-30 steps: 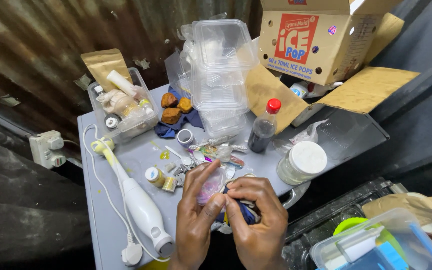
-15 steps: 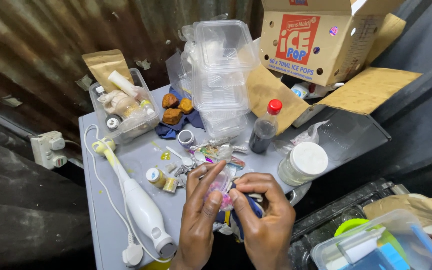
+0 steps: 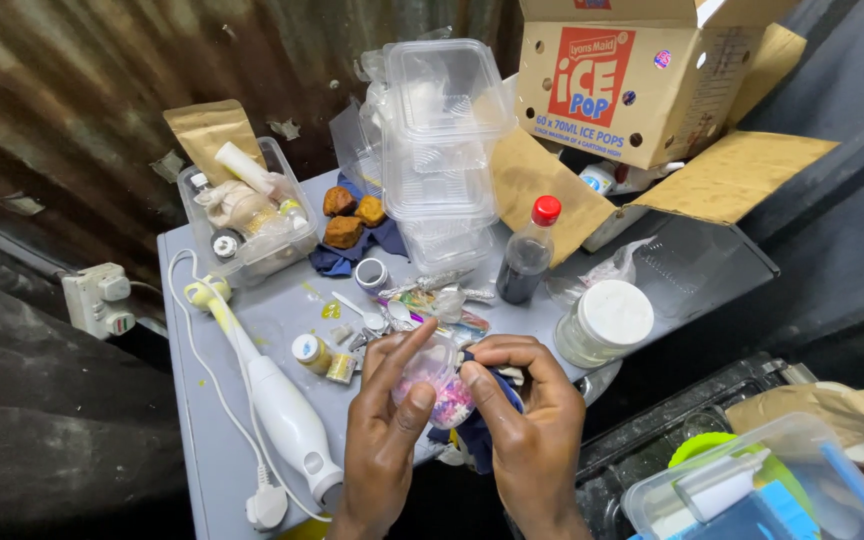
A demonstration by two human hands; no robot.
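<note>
Since half a second ago I have tipped the bag more upright between my hands, and my left thumb has slid up across its front. The bag is a small clear one with pink and white bits pooled at its bottom. I hold it low in the middle of the view, over the near edge of the table.

My left hand grips the bag from the left, thumb pressed on the front, fingers curled behind it. My right hand pinches the bag's right edge with thumb and forefinger; the other fingers are bent over a blue cloth that lies under that hand.

Just left of my left hand lies a white hand blender, its cord looping down to a plug at the table's near edge. Two small jars stand between the blender and my hands. Beyond my fingers is a scatter of spoons and wrappers. Further back stand a dark bottle with a red cap and a white-lidded jar, the jar near my right hand. A stack of clear tubs rises behind them, with brown cakes to its left and a cardboard box to its right.
</note>
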